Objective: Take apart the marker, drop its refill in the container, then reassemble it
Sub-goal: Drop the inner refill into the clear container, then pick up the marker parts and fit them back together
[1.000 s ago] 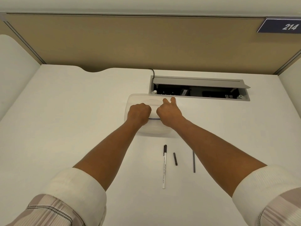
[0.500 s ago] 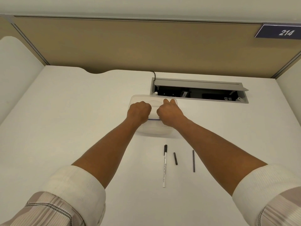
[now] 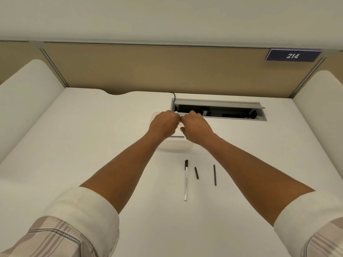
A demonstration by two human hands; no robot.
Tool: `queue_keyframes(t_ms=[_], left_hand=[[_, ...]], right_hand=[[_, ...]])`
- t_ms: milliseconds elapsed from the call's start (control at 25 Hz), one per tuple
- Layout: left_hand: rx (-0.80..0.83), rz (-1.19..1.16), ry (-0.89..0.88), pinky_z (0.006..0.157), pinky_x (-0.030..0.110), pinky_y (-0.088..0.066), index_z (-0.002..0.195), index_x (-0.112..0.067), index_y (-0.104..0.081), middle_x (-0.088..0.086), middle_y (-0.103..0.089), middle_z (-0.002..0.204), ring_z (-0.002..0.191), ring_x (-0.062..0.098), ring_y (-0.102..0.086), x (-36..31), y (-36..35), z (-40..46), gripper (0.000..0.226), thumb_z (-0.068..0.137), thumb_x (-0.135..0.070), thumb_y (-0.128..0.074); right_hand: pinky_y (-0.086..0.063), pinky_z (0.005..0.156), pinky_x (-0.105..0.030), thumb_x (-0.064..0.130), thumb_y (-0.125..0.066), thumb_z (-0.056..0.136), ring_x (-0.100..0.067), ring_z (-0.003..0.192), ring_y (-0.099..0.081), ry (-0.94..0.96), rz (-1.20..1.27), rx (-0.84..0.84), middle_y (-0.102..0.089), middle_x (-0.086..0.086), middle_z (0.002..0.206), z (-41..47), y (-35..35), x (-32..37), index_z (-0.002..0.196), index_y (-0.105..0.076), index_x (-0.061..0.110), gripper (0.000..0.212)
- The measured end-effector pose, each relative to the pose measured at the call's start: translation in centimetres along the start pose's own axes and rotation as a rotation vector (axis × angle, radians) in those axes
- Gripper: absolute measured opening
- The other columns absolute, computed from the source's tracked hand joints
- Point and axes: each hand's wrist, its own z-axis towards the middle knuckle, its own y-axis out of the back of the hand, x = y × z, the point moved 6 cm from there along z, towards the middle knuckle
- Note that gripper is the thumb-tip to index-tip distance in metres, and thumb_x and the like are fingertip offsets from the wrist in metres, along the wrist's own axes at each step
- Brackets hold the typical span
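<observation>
Both fists now raised together, left hand [image 3: 163,125] and right hand [image 3: 196,127] gripping white marker [image 3: 179,113], above translucent rounded container [image 3: 176,145]

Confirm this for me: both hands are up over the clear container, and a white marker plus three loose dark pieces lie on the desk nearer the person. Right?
Not quite. The head view shows two loose dark pieces, not three: a short dark piece and a long thin dark rod, right of the white marker. The left hand and right hand are over the clear container.
</observation>
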Motion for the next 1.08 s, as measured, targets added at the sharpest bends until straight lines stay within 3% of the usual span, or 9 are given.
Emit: queue_keyframes(t_ms=[240,520,840,960,1080], left_hand=[[-0.018,-0.037,-0.039,0.061,0.033,-0.044,0.094,-0.017,-0.07,0.005,-0.07,0.094,0.081,0.029,-0.066,-3.5,0.5,-4.5,0.012,0.09,-0.013,-0.059],[0.11,-0.221,0.061,0.083,0.036,-0.052,0.111,-0.027,-0.066,-0.007,-0.069,0.11,0.105,0.018,-0.062,-4.6,-4.9,-11.7,0.024,0.087,-0.023,-0.066],[0.23,-0.232,0.046,0.079,0.032,-0.049,0.123,-0.033,-0.057,-0.009,-0.061,0.116,0.104,0.019,-0.062,-5.4,-9.4,-17.6,0.04,0.087,-0.018,-0.064],[0.208,-0.165,-0.057,0.071,0.035,-0.049,0.128,-0.033,-0.054,-0.007,-0.057,0.119,0.093,0.026,-0.064,-6.7,-9.5,-18.4,0.045,0.089,-0.011,-0.058],[0.153,-0.014,-0.208,0.06,0.034,-0.038,0.124,-0.027,-0.057,0.0,-0.056,0.118,0.085,0.029,-0.061,-7.9,-9.0,-18.4,0.045,0.09,0.0,-0.045]], right_hand=[[-0.045,0.092,-0.04,0.027,-0.055,0.095,-0.026,0.107,-0.055,-0.051,0.063,-0.008,-0.068,-0.006,0.111,-5.5,0.7,0.5,0.12,-0.062,0.015,0.028],[-0.045,0.093,-0.039,0.026,-0.056,0.094,-0.027,0.112,-0.054,-0.148,0.233,0.078,-0.063,-0.004,0.119,-14.1,-3.3,0.9,0.127,-0.057,0.017,0.035],[-0.044,0.086,-0.032,0.024,-0.055,0.094,-0.019,0.109,-0.055,-0.301,0.354,0.127,-0.063,0.003,0.112,-22.5,-7.1,1.2,0.117,-0.061,0.02,0.024],[-0.044,0.079,-0.031,0.023,-0.053,0.095,-0.02,0.1,-0.059,-0.326,0.378,0.159,-0.063,0.002,0.105,-23.6,-7.9,1.5,0.11,-0.062,0.019,0.018],[-0.047,0.079,-0.033,0.023,-0.05,0.095,-0.019,0.097,-0.059,-0.341,0.381,0.187,-0.062,0.002,0.103,-23.9,-8.4,1.4,0.107,-0.062,0.02,0.017]])
